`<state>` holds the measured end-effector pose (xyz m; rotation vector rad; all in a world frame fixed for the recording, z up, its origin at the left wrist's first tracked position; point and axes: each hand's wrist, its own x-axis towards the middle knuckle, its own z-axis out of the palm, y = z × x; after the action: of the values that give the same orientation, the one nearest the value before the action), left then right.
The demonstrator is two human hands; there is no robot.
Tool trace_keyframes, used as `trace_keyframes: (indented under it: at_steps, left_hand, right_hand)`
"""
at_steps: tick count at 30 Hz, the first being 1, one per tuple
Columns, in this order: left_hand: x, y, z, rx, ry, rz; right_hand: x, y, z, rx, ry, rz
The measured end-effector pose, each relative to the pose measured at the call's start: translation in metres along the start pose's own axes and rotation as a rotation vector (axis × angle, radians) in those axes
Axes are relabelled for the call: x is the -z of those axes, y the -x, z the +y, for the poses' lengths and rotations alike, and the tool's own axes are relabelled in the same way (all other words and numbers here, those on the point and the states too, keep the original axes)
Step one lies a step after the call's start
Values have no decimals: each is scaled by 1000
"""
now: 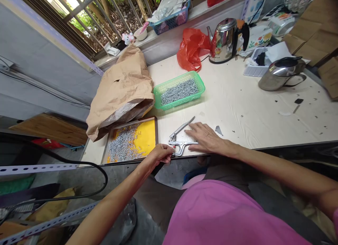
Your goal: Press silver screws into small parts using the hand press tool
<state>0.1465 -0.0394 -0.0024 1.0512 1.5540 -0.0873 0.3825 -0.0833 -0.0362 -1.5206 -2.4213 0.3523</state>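
Metal snap-fastener pliers [180, 145] lie at the table's front edge, their two handles spread wide apart. At the jaw end, my left hand [161, 154] has its fingers pinched together; whatever they hold is too small and hidden to make out. My right hand [204, 137] is open with fingers stretched out, resting beside the handles and over the end of the lower one. Left of my left hand, a shallow box [156, 132] with a yellow bottom holds many small silvery metal pieces [123, 146]. Similar pieces fill a green plastic basket [199, 91] farther back.
A brown paper bag [121, 84] slumps behind the shallow box. Toward the back are a red plastic bag [191, 49], a steel kettle [224, 40] and a white tray [255, 67]. A metal pitcher [280, 74] stands at the right. Small scraps are scattered across the tabletop [261, 121].
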Motion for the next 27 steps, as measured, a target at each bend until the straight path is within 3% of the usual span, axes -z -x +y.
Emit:
trace_keyframes:
  at_steps: [7,17,20,22,25,27]
  left_hand:
    - [-1,4,0,10,0,6]
    - [-7,9,3,2,39,45]
    - [-8,10,1,-1,-67,71]
    - [-11,14,-2,-108,-277,189]
    - [-23,20,-5,-489,-663,470]
    - [-33,20,-2,-738,-837,520]
  right_hand:
    - [10,-32,25,86,35,-156]
    - [27,-14,2,42,28,-132]
    - [26,-9,-3,40,20,-120]
    - [25,-9,-5,41,20,-119]
    - [23,-9,-8,30,-2,-109]
    - [22,-9,-8,23,-18,-97]
